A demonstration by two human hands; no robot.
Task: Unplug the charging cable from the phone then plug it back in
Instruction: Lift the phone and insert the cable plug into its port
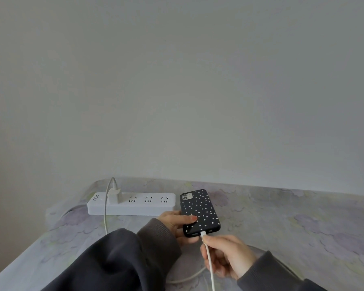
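Observation:
A phone in a black case with small white flowers lies face down on the table, camera end away from me. My left hand grips its lower left edge, thumb on the back. The white charging cable has its plug seated at the phone's bottom port. My right hand pinches the cable just behind the plug. From there the cable runs down past the frame's lower edge.
A white power strip lies left of the phone, with a white charger block plugged into it and cable looping down toward me. The table carries a pale floral cloth. A plain wall stands behind.

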